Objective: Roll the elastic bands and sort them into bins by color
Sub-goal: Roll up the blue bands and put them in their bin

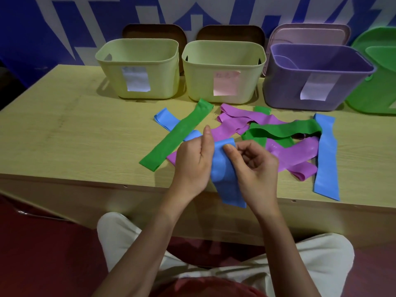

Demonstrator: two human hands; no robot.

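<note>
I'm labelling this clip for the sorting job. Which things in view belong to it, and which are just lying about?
Job:
- blue band gripped by both hands
- loose bands on the table
- three bins

Lying about:
- brown lids
- pink lid
- green container

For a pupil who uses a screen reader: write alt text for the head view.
Both hands, left hand and right hand, pinch a blue band above the table. Green, purple and blue bands lie before the bins.

The green bin [372, 88] is cut off at the right edge; writing on the pink label [225, 83] is too blurry to read; hands hide part of the blue band [225, 174].
</note>
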